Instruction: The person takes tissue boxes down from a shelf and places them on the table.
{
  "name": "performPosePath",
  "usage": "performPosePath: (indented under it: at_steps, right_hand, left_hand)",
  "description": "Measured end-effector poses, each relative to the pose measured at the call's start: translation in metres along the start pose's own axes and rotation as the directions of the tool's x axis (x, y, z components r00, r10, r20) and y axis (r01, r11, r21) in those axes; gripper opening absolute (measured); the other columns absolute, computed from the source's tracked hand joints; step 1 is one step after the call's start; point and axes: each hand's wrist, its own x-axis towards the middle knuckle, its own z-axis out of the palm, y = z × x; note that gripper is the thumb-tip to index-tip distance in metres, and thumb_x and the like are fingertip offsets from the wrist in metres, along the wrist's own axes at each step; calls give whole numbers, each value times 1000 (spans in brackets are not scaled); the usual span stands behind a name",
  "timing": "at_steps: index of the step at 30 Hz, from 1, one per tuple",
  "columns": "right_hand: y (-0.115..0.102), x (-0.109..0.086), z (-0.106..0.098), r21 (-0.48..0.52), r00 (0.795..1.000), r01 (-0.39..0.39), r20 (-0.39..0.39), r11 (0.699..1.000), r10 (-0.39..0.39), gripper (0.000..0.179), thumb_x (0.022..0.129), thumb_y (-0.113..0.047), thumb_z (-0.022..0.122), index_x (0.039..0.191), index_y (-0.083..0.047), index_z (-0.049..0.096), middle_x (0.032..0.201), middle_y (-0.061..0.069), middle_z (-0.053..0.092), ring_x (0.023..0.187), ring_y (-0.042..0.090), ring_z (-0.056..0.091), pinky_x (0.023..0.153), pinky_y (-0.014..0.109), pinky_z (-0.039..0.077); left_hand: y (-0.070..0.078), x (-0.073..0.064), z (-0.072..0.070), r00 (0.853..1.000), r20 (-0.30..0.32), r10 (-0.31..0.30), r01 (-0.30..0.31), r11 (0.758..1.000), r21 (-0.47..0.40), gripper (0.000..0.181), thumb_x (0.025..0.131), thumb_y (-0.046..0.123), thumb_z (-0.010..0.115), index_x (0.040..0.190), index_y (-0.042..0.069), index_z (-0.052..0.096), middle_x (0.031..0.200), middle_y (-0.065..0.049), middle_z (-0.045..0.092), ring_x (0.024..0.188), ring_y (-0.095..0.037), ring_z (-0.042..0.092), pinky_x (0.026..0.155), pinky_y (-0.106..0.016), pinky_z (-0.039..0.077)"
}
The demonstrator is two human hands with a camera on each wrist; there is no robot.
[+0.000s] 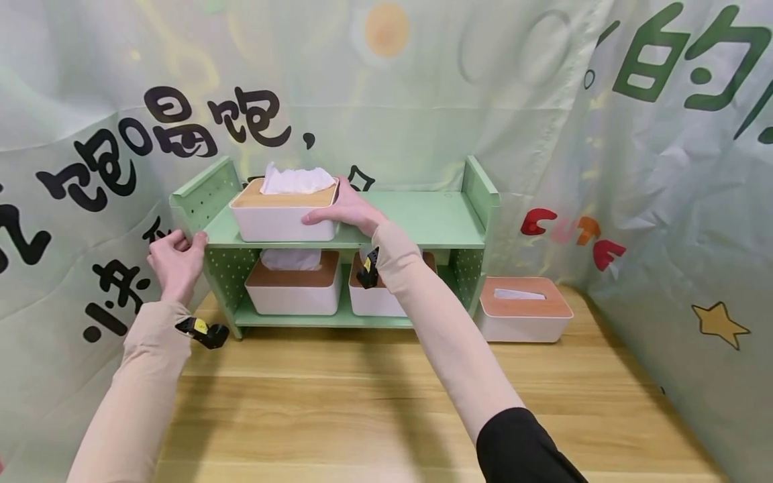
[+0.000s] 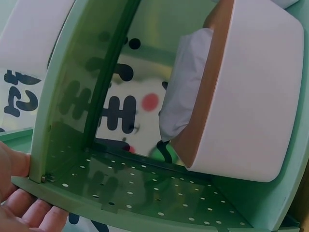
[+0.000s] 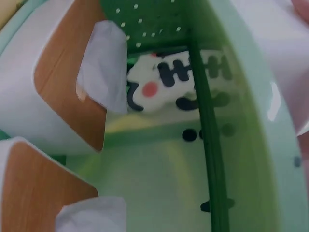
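A white tissue box with a wooden lid (image 1: 272, 225) sits at the left end of the upper deck of a green two-tier shelf (image 1: 417, 215), white tissue sticking out of its top. My right hand (image 1: 347, 208) grips the box's right end, thumb across the front and fingers at the back. At the shelf's left side, my left hand (image 1: 175, 261) holds the panel edge where the upper deck meets it. In the left wrist view, the fingers (image 2: 36, 212) curl beneath the perforated side panel (image 2: 159, 198) and the thumb lies on its other side.
Two more tissue boxes stand on the lower deck, one left (image 1: 292, 295) and one right (image 1: 374, 302), the latter partly behind my right arm. Another tissue box (image 1: 525, 325) is on the wooden table (image 1: 338, 396), right of the shelf. Printed cloth (image 1: 417, 127) hangs behind and at both sides.
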Motion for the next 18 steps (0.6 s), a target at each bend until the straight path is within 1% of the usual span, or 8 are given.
performPosePath:
  at_steps: [2,3,5,6,9,12,15,18]
  right_hand:
    - [0,-4,0,1,1000,4,-16,1000,-4,98,70,-20,88,146,-11,28,144,7,43,124,15,46,113,29,34]
    - [-1,-6,1,1,1000,5,-25,1000,-5,99,69,-20,88,147,-11,28,144,7,44,123,16,47,113,29,35]
    - [-2,-10,1,5,999,3,-46,1000,-3,101,68,-21,89,148,-11,27,144,7,44,124,17,47,114,30,35]
    - [-2,-12,2,14,998,0,-57,1000,0,102,68,-22,89,149,-10,27,144,8,44,124,18,48,114,31,35]
    - [-4,-17,4,52,996,-1,-94,999,6,104,69,-23,89,151,-10,26,144,8,46,124,18,48,116,33,35]
    - [-5,-21,6,116,991,12,-137,993,4,100,71,-23,88,150,-11,28,141,7,48,123,17,48,115,33,36]
    - [-5,-25,9,192,984,42,-177,981,-7,95,72,-20,87,148,-12,31,138,6,49,121,16,50,113,32,39]
    - [-5,-28,11,265,978,69,-207,962,-13,92,71,-18,86,147,-14,34,134,6,52,118,17,53,110,32,42]
  left_hand:
    - [0,0,0,1000,5,4,-4,1000,-4,41,97,34,60,127,8,69,83,28,70,138,-14,39,95,-18,38]
    - [0,0,0,1000,7,7,-7,1000,-8,40,97,34,60,125,8,70,74,33,63,138,-14,39,96,-20,38]
    - [0,0,0,1000,8,13,-13,1000,-15,36,96,34,61,120,8,72,62,37,49,138,-16,38,100,-23,37]
    - [0,0,1,1000,7,15,-15,1000,-18,35,96,34,61,117,8,72,60,38,48,138,-16,37,103,-25,36]
    - [-1,0,1,1000,4,16,-16,1000,-25,32,96,33,61,114,9,73,56,39,47,138,-16,37,109,-30,33]
    - [-1,1,2,1000,1,11,-11,1000,-23,35,96,33,61,118,8,72,56,40,46,137,-17,38,112,-31,33]
    - [-1,1,2,1000,1,2,-1,1000,-16,38,96,33,61,123,8,71,57,40,46,136,-15,39,108,-28,36]
    - [-1,1,2,1000,-2,1,-1,1000,-9,36,96,34,61,120,10,72,58,39,47,130,-10,41,101,-23,37]
